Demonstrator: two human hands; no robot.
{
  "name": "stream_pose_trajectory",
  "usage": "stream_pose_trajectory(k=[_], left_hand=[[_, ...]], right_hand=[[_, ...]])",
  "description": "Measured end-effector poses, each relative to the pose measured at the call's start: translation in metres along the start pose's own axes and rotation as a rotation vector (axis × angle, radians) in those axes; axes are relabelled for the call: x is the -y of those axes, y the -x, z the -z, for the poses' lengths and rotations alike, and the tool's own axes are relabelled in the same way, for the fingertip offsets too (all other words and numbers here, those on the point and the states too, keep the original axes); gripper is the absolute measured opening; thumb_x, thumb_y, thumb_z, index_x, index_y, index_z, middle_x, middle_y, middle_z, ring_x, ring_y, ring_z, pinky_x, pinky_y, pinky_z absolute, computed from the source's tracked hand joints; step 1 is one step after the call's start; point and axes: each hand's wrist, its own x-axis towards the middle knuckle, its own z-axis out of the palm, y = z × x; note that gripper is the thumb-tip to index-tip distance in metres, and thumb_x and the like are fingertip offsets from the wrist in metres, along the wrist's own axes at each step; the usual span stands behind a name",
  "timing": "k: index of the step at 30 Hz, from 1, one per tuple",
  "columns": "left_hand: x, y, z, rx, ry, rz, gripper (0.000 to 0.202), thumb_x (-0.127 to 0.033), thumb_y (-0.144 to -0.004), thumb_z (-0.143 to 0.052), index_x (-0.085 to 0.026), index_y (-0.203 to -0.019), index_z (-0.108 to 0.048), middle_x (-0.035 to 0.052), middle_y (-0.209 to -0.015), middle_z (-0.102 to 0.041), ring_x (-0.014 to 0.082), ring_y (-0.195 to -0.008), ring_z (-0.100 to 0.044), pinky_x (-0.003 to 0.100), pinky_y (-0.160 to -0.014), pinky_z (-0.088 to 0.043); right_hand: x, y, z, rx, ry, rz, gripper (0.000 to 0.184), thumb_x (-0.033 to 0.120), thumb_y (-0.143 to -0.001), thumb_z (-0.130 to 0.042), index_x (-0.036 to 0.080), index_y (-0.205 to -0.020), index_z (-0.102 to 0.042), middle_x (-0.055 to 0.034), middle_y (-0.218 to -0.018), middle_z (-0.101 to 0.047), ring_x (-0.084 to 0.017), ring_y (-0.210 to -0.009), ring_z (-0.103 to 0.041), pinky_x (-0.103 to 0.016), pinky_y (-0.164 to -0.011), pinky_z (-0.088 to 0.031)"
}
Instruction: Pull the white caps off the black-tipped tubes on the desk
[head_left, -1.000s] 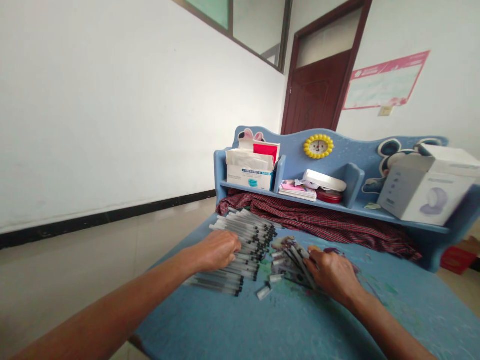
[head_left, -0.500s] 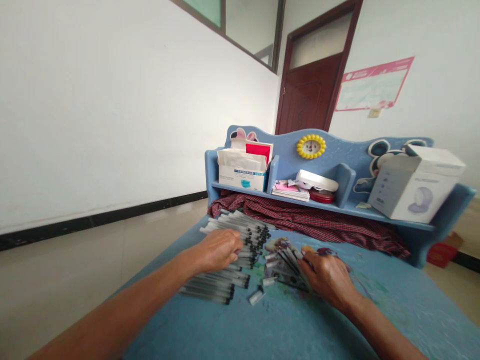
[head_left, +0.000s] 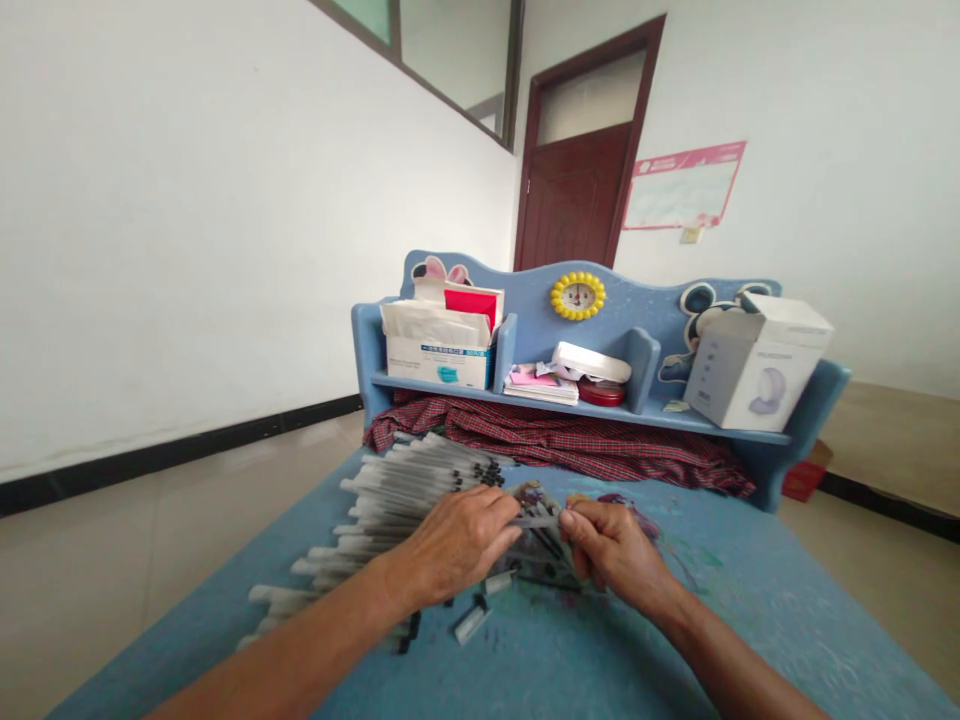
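My left hand (head_left: 469, 535) is closed on the near end of a pale, clear-barrelled pen (head_left: 538, 521). My right hand (head_left: 611, 550) pinches the pen's other end, so it spans the gap between both hands. Whether a cap is on that end is hidden by the fingers. Under and beside my left forearm lies a spread of clear pens (head_left: 390, 490) with black ends, roughly side by side. Below the hands, several loose dark refills or pens (head_left: 551, 543) lie crossed, partly hidden. A clear pen cap (head_left: 471, 622) rests on the table nearer me.
The blue table (head_left: 540, 655) has a raised shelf (head_left: 645, 412) at its back. On it stand a mask box (head_left: 439, 362), a stack of papers (head_left: 540, 388), a red round tin (head_left: 601, 393) and a white carton (head_left: 757, 370). Checked cloth (head_left: 562, 445) is bunched beneath.
My left hand has moved from above the pen pile toward my right hand, and a pen now lies between them. The camera view has shifted to the right.
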Motion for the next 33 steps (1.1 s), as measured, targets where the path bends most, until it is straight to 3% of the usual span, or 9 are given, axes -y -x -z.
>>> stream_pose_trajectory(k=[5,9,13,17,24,33], left_hand=[[0.019,0.005,-0.012,-0.029,0.050,0.009,0.018,-0.026,-0.092,-0.043,-0.016,-0.084,-0.055,0.0039,-0.081,-0.057,0.0163,-0.077,-0.054,0.024,-0.069,-0.041],[0.026,0.008,-0.020,-0.069,0.061,-0.006,0.021,-0.026,-0.094,-0.040,-0.016,-0.087,-0.057,0.0040,-0.080,-0.056,0.0161,-0.077,-0.054,0.024,-0.068,-0.040],[0.026,0.009,-0.023,-0.110,0.043,-0.031,0.025,-0.025,-0.095,-0.036,-0.016,-0.085,-0.057,0.0043,-0.078,-0.057,0.0154,-0.074,-0.053,0.024,-0.066,-0.039],[0.023,0.008,-0.025,-0.160,0.041,-0.070,0.030,-0.027,-0.096,-0.033,-0.015,-0.082,-0.057,0.0042,-0.074,-0.057,0.0154,-0.071,-0.053,0.024,-0.064,-0.039],[0.020,0.010,-0.025,-0.207,0.059,-0.142,0.034,-0.027,-0.098,-0.029,-0.015,-0.081,-0.056,0.0024,-0.070,-0.055,0.0139,-0.067,-0.052,0.023,-0.061,-0.038],[0.017,0.010,-0.021,-0.228,0.021,-0.147,0.035,-0.027,-0.098,-0.028,-0.015,-0.080,-0.057,0.0025,-0.069,-0.056,0.0140,-0.066,-0.052,0.023,-0.060,-0.038]], right_hand=[[-0.007,-0.006,0.003,0.087,-0.210,-0.095,0.047,0.059,-0.082,-0.044,0.019,-0.058,-0.043,0.0050,-0.044,-0.047,-0.006,-0.033,-0.037,-0.019,-0.036,-0.027],[-0.006,-0.008,0.005,0.105,-0.234,-0.086,0.042,0.054,-0.080,-0.049,0.018,-0.059,-0.045,0.0050,-0.046,-0.049,-0.005,-0.033,-0.038,-0.018,-0.035,-0.028],[-0.007,-0.009,0.006,0.103,-0.170,-0.067,0.041,0.048,-0.083,-0.047,0.017,-0.056,-0.045,0.0051,-0.045,-0.048,-0.004,-0.033,-0.037,-0.018,-0.036,-0.028],[-0.012,-0.009,0.007,0.110,-0.156,-0.077,0.043,0.053,-0.084,-0.043,0.018,-0.060,-0.044,0.0047,-0.044,-0.049,-0.005,-0.032,-0.037,-0.017,-0.035,-0.027],[-0.015,-0.010,0.011,0.191,-0.255,-0.054,0.042,0.056,-0.080,-0.050,0.017,-0.064,-0.047,0.0013,-0.055,-0.057,-0.008,-0.039,-0.050,-0.020,-0.040,-0.037],[-0.015,-0.008,0.014,0.135,-0.069,-0.026,0.047,0.053,-0.085,-0.046,0.017,-0.055,-0.046,0.0032,-0.050,-0.049,-0.004,-0.037,-0.039,-0.017,-0.037,-0.028]])
